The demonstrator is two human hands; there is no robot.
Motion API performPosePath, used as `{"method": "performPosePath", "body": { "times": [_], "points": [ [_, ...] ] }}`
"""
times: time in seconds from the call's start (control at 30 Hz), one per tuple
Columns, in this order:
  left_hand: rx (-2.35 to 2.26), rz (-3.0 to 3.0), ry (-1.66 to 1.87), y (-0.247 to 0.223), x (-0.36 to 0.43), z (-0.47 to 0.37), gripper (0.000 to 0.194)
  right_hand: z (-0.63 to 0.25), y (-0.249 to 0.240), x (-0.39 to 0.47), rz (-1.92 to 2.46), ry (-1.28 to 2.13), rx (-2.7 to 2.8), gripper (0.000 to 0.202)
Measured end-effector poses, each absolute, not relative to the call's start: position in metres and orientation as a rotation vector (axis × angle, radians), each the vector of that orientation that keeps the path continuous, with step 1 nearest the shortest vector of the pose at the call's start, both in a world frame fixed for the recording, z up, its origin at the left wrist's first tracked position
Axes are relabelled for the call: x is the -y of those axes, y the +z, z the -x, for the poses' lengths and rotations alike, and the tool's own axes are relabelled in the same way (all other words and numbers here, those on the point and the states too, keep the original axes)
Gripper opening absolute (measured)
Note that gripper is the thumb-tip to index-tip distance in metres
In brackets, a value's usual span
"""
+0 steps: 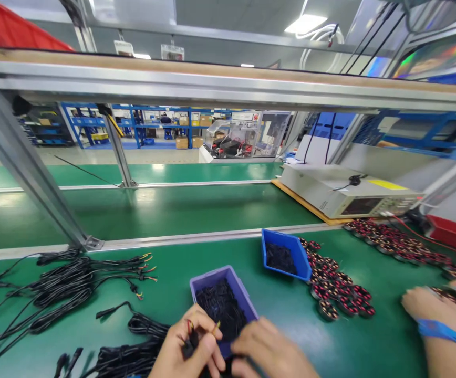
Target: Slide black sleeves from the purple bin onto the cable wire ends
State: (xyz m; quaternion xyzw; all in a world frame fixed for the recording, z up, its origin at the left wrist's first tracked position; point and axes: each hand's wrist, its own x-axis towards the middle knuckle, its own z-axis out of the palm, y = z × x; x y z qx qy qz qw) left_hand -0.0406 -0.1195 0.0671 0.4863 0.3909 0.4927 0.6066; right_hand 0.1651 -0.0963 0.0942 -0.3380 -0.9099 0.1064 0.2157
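Note:
My left hand [196, 344] pinches a black cable end [188, 348] with thin red and yellow wires showing between the fingers. To its right, my right hand [273, 352] hovers at the near edge of a purple bin [246, 299]; its fingers are curled and smeared by motion, so what they hold is unclear. Small black pieces [220, 304], thin and tangled, fill the bin. Beside my left hand lie bundled black cables [123, 359]. A larger pile of black cables [66, 283] with bare coloured wire ends spreads over the left of the green table [165, 268].
A blue bin [285, 236] of dark pieces stands beside several copper-wound coils [338, 283]. More coils [401, 244] lie before a grey instrument [350, 191]. At the right, a co-worker's hand [436, 310] with a blue wristband works at a coil. Metal posts [34, 152] carry an overhead shelf.

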Motion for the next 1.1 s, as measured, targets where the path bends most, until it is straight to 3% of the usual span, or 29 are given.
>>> {"method": "performPosePath", "body": {
  "times": [0.13, 0.23, 0.37, 0.5, 0.77, 1.1],
  "points": [
    [-0.95, -1.03, 1.131, 0.071, 0.107, 0.047, 0.044, -0.141, 0.111, 0.062, 1.188, -0.096, 2.642, 0.012],
    [-1.024, -0.949, 1.143, 0.072, 0.093, 0.048, 0.051, -0.121, 0.098, 0.045, 1.183, -0.148, 2.7, 0.022],
    [-1.11, -0.914, 1.187, 0.081, 0.082, 0.047, 0.057, -0.113, 0.089, 0.041, 1.16, -0.1, 2.671, 0.028],
    [-1.115, -0.975, 1.165, 0.086, 0.079, 0.045, 0.056, -0.116, 0.092, 0.046, 1.16, -0.018, 2.582, 0.02],
    [-1.083, -1.066, 1.138, 0.073, 0.079, 0.048, 0.051, -0.122, 0.089, 0.054, 0.862, 0.527, 2.16, 0.025],
    [-1.072, -1.055, 1.149, 0.074, 0.082, 0.049, 0.047, -0.128, 0.098, 0.054, 0.842, 0.543, 1.949, 0.024]
  ]
}}
